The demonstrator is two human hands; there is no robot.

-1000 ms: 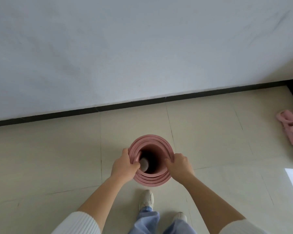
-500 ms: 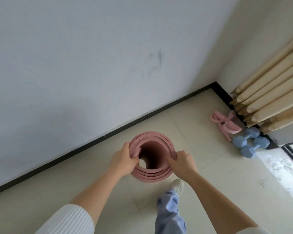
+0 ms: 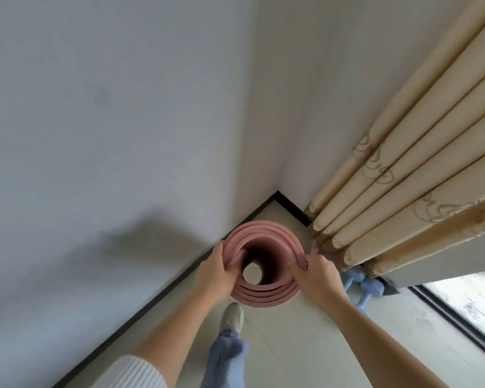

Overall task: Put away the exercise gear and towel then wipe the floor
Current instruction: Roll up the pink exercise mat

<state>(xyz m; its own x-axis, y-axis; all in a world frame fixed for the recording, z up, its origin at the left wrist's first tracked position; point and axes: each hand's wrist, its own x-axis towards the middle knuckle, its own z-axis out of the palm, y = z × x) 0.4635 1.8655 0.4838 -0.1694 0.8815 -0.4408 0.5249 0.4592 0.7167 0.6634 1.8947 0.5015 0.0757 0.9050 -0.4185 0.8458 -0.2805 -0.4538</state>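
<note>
A rolled pink exercise mat (image 3: 266, 233) stands upright, and I look down through its hollow core to the floor. My left hand (image 3: 214, 273) grips the roll's left rim, with fingers curled over the layers. On the right rim my right hand (image 3: 315, 278) holds the outer edge. The roll is close to the room corner. Two blue dumbbells (image 3: 368, 287) lie on the floor just right of it, partly hidden by my right hand. A bit of a pink item (image 3: 316, 247) shows between the mat and the curtain.
White walls meet at a corner with a black baseboard (image 3: 289, 204). A beige pleated curtain (image 3: 403, 169) hangs at the right, down to the floor. A window track (image 3: 459, 320) runs at the lower right. My shoe (image 3: 233, 315) and jeans leg are below the mat.
I have carried the rolled mat toward the corner by the curtain. The view turned right, the curtain fills more of it, and the dumbbells are now right beside the roll.
</note>
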